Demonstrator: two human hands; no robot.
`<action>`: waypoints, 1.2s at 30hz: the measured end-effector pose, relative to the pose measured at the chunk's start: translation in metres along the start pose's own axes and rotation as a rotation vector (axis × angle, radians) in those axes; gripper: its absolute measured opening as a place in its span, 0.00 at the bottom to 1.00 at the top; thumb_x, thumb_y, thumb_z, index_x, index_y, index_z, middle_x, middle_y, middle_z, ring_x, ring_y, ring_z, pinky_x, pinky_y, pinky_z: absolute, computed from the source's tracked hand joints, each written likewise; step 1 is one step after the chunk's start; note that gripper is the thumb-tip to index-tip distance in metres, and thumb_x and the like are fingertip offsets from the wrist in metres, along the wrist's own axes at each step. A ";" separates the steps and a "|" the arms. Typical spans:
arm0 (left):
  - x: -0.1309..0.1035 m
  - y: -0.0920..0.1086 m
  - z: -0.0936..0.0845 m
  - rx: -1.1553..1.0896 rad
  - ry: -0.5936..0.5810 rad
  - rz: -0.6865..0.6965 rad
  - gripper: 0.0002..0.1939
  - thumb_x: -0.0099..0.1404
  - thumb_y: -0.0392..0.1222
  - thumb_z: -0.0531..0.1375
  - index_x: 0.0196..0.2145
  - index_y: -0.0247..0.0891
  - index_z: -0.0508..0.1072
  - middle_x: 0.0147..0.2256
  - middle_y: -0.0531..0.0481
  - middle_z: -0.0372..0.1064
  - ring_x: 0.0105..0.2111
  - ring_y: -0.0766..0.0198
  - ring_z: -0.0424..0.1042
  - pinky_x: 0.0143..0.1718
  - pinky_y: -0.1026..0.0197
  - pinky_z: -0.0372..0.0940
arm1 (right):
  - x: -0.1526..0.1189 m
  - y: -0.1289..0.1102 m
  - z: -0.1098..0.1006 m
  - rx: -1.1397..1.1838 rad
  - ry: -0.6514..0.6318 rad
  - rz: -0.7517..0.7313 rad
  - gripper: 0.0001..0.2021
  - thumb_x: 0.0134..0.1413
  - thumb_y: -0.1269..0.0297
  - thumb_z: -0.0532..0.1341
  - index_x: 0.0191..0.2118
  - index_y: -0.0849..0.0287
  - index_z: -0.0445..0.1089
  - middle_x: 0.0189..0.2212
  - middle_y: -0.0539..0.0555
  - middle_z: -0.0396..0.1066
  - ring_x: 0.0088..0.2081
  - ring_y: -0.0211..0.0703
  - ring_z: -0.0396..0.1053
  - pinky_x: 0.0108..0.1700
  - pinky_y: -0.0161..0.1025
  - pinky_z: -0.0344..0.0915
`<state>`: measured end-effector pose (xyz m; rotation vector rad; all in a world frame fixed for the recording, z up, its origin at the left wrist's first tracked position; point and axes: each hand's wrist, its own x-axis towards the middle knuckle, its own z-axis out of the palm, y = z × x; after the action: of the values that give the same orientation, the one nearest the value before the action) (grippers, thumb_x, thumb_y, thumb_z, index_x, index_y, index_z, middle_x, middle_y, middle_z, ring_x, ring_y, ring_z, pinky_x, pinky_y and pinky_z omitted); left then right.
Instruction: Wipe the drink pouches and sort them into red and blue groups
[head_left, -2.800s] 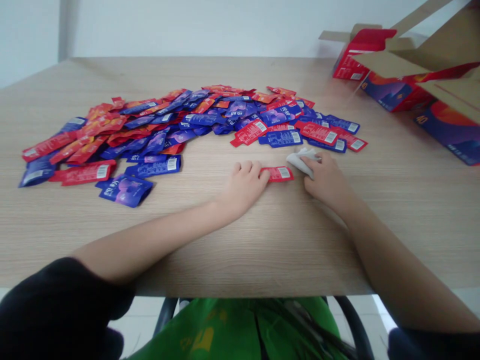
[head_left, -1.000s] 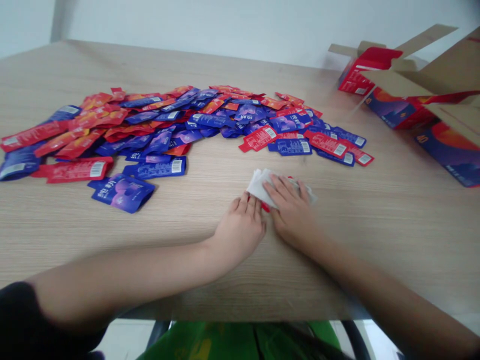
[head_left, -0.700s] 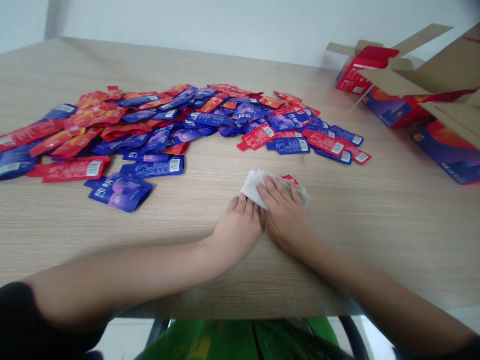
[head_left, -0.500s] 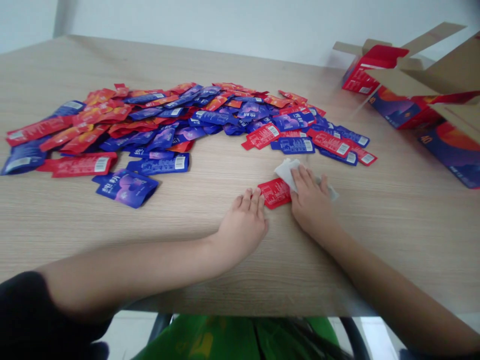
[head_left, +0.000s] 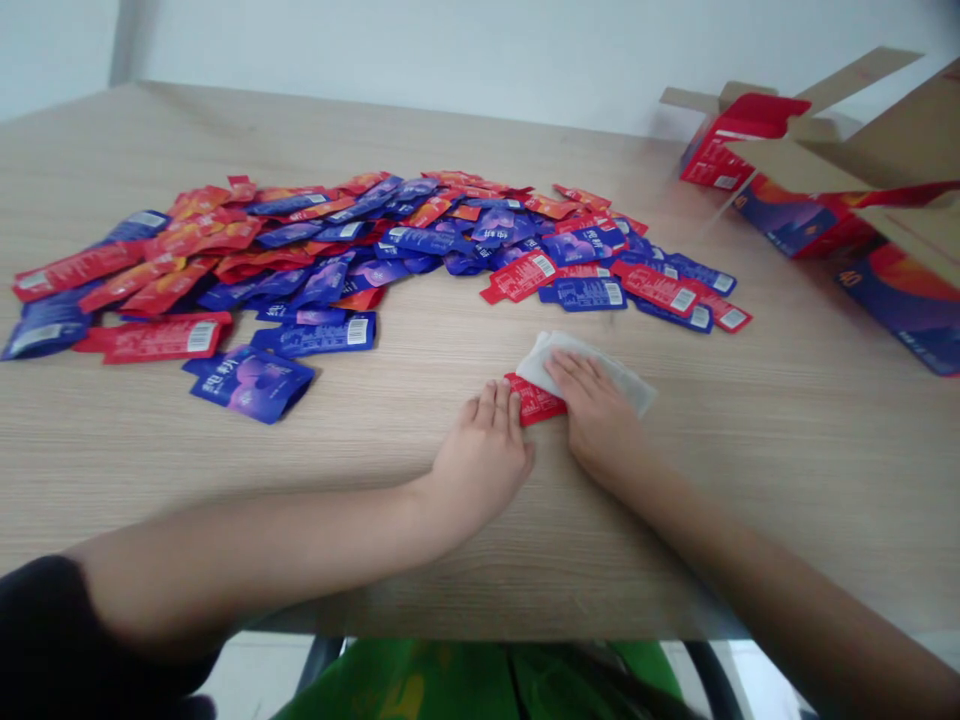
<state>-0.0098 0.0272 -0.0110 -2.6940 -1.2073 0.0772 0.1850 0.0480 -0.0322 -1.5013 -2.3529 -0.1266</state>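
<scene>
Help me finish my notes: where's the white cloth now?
In the head view, right of centre, the white cloth lies under the right hand, covering part of the red pouch that the left hand touches.

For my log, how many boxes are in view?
3, along the right side: the rear box, the middle box and the nearest box. Others may be hidden behind.

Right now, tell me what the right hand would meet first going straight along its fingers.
Beyond the white cloth under it, the right hand would probably first meet a barcoded red pouch at the pile's near edge, though depth is hard to judge.
</scene>
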 end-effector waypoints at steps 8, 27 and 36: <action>-0.003 0.002 -0.004 -0.104 0.002 -0.052 0.30 0.71 0.48 0.52 0.66 0.31 0.58 0.63 0.26 0.55 0.62 0.36 0.58 0.59 0.41 0.58 | -0.003 0.011 0.009 0.042 0.073 -0.055 0.25 0.57 0.78 0.47 0.59 0.71 0.65 0.61 0.65 0.64 0.64 0.53 0.59 0.65 0.53 0.58; 0.190 -0.051 0.032 -0.238 0.075 -0.157 0.32 0.74 0.53 0.41 0.69 0.36 0.51 0.69 0.38 0.45 0.68 0.45 0.45 0.66 0.39 0.43 | 0.134 0.096 0.045 -0.055 0.253 0.319 0.24 0.57 0.76 0.48 0.57 0.76 0.65 0.60 0.72 0.62 0.62 0.58 0.60 0.62 0.55 0.57; 0.048 -0.128 -0.016 -0.127 0.353 -0.135 0.19 0.68 0.42 0.51 0.53 0.37 0.71 0.62 0.45 0.61 0.65 0.52 0.53 0.67 0.44 0.43 | 0.025 0.067 0.018 0.041 0.247 -0.193 0.27 0.52 0.81 0.48 0.58 0.66 0.66 0.60 0.64 0.65 0.63 0.49 0.60 0.64 0.52 0.58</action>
<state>-0.0700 0.1441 0.0312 -2.5699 -1.3094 -0.4878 0.2310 0.1038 -0.0481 -1.1636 -2.2795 -0.2924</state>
